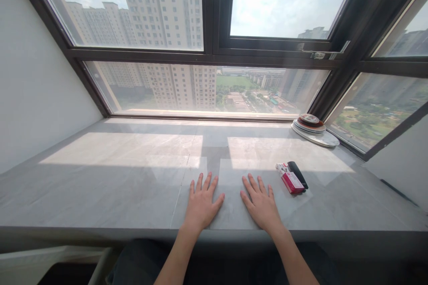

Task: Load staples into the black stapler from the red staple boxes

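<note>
Filling twelve o'clock, a window (214,58) overlooks tower blocks (160,4); round plates (311,127) sit stacked at one o'clock on the grey ledge (110,182). The left hand (201,205) and right hand (262,206) lie palm-down there, fingers spread. At the right hand's two o'clock, just beside a long black object (297,173), lies a pink-and-white box (292,182), print too small to read.

Illegibly small print (294,181) on the pink-and-white box (290,179)

One counter (100,191) bears one left hand (201,205) and one right hand (261,205), with one stapler (297,174) and one small box (293,183) at two o'clock from the latter, and one stack of plates (312,129), individually uncountable, towards one o'clock.
</note>
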Demonstrator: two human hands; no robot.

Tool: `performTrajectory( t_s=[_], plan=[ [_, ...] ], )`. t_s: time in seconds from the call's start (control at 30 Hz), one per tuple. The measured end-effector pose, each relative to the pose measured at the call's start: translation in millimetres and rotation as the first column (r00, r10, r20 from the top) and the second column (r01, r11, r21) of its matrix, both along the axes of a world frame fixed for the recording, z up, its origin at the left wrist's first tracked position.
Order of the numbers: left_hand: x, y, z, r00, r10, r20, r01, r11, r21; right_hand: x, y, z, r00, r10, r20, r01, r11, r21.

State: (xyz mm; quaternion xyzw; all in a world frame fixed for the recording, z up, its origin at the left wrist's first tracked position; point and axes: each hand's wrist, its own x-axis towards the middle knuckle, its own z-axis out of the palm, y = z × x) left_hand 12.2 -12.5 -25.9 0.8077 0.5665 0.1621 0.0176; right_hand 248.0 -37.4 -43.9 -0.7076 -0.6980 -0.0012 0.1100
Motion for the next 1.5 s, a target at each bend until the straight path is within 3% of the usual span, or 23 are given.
performTrajectory(
  t_s=[0.6, 1.07, 1.27, 1.4, 1.5],
  plan=[
    [2, 2, -4.9, 1.0, -0.012, 0.022, 0.012, 1.0, 0.001, 5, 0, -4.6, 0.985, 0.028, -0.169, -0.017, 0.998, 0.065],
    [3, 2, -5.2, 0.999, 0.012, -0.05, -0.014, 1.0, -0.025, 6, 0, -6.1, 0.991, 0.03, -0.127, -0.022, 0.998, 0.065],
    [4, -1, -2.6, 0.997, 0.017, -0.074, -0.02, 0.999, -0.037, 2, -1, -2.9, 0.967, 0.071, -0.245, -0.047, 0.994, 0.101],
    [3, -1, -2.7, 0.998, 0.01, -0.057, -0.012, 0.999, -0.039, 36, -2, 24.2, 0.867, 0.191, -0.461, -0.091, 0.969, 0.231],
    [2, -1, -3.3, 1.0, 0.001, -0.017, -0.001, 1.0, -0.027, 102, 6, 41.7, 0.851, 0.144, -0.505, 0.087, 0.91, 0.405]
  ],
)
